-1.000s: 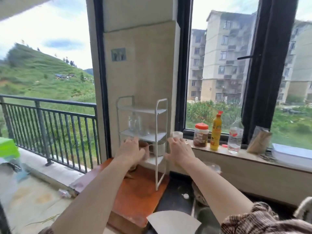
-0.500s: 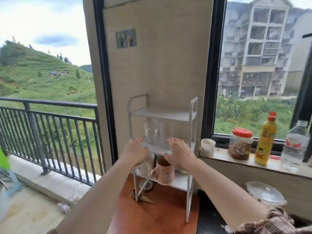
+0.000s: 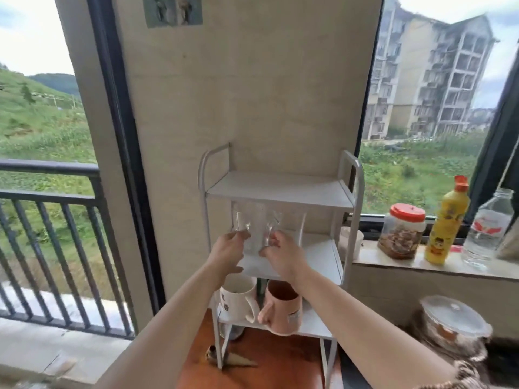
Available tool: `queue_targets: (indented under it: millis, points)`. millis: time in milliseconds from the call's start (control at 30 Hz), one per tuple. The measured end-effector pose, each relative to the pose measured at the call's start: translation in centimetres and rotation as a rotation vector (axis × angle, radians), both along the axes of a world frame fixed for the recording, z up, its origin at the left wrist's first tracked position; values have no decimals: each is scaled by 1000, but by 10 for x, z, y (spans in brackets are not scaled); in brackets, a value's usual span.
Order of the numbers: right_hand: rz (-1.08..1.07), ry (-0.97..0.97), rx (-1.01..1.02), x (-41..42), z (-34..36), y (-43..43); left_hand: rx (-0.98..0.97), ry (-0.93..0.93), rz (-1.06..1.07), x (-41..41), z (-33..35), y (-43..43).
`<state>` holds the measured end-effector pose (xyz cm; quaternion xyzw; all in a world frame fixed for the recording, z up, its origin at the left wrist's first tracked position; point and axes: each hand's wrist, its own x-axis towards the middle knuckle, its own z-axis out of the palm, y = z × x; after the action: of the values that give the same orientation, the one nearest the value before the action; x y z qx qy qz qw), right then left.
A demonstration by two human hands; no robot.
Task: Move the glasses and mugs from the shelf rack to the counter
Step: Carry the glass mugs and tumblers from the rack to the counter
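while both my arms reach forward to the white shelf rack [image 3: 354, 214], my left hand [image 3: 228, 254] sits at the front edge of its middle shelf with the fingers spread and loosely curled, touching the base of the left clear glass [image 3: 247, 223]; whether it actually grips the glass i cannot tell. my right hand [image 3: 283, 255] is at the same shelf just beside it, fingers curled toward the handle of the second clear glass [image 3: 276, 224], and here too i cannot tell if the hold is closed. both glasses stand upright on the rack's middle shelf, side by side and blurred. the rack's top shelf carries nothing i can make out. on the rack's bottom shelf a white mug [image 3: 238, 297] stands left of a pink mug [image 3: 283, 310], both upright, handles toward me. the rack stands on a reddish-brown counter [image 3: 280, 369]. to the rack's right, on the window ledge [image 3: 421, 266], are a small white cup [image 3: 349, 242], a red-lidded jar [image 3: 401, 231], a yellow bottle [image 3: 446, 223] and a clear bottle [image 3: 488, 228].
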<state>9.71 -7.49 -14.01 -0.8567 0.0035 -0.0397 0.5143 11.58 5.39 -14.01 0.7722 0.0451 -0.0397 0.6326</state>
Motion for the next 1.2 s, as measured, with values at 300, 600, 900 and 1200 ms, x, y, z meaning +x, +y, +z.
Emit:
queue_targets:
  millis: [300, 600, 900, 1200]
  points:
    - [-80, 86, 410, -12, 11, -10, -146, 159, -169, 13, 7, 0]
    - [-132, 21, 397, -52, 16, -29, -158, 112, -33, -20, 1, -7]
    - [-23, 30, 432, -154, 18, -92, -40, 35, -57, -113, 0, -27]
    - [-181, 40, 380, -315, 2, -218, -31, 121, -247, -239, -15, -149]
